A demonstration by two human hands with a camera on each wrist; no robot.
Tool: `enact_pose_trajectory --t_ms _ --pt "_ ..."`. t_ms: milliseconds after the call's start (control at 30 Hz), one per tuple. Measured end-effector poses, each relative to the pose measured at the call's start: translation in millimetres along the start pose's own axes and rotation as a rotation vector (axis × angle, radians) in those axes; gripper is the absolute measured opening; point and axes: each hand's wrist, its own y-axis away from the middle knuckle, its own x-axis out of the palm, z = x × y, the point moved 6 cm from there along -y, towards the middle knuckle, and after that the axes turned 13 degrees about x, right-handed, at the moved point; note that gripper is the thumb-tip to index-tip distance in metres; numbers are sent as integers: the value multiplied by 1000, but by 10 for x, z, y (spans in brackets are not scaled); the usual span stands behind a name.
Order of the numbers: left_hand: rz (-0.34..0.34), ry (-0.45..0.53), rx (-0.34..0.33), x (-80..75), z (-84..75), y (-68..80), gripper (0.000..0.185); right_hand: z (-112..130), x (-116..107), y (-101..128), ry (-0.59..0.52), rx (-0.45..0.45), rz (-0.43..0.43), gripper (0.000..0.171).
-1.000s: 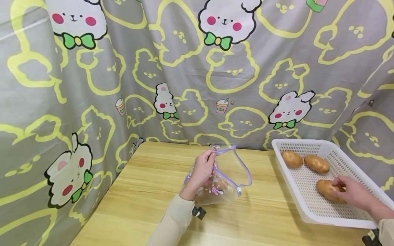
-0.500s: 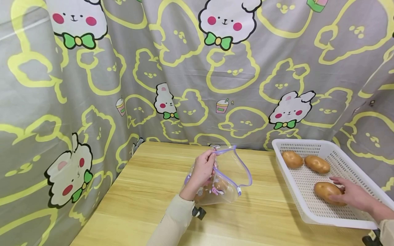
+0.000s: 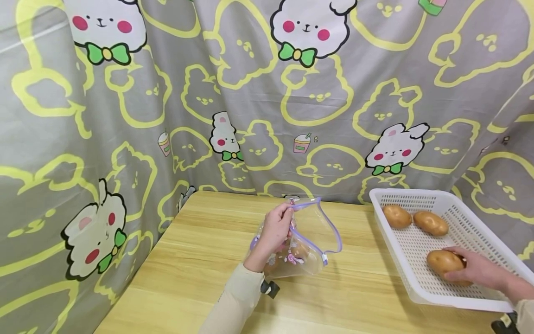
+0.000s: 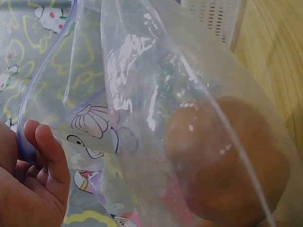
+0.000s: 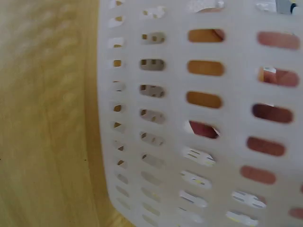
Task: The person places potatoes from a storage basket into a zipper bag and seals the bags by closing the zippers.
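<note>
Grey cartoon-rabbit curtains hang behind the pale wooden desk. Near its middle, the left hand pinches the purple-zippered rim of a clear plastic bag holding a brown potato. At the right edge, a white perforated plastic basket holds three potatoes; the right hand curls its fingers around the nearest potato.

Left hand pinches purple zip edge of clear printed bag. 1 potato sits inside, lower right. Basket corner and wood table behind.
</note>
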Motion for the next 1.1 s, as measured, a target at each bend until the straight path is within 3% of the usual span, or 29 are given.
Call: enact_pose_trajectory --t_ms 267,567,800,1100 --pt "-3 9 -7 -4 10 4 21 -23 -121 52 22 103 3 77" --pt "-18 30 -11 -20 12 7 20 40 -315 226 22 133 -97 76" --pt "-24 42 -14 -36 9 10 20 229 -438 287 -15 103 -156 76" --pt "-19 13 3 -51 0 2 20 621 -499 331 -48 93 -170 81"
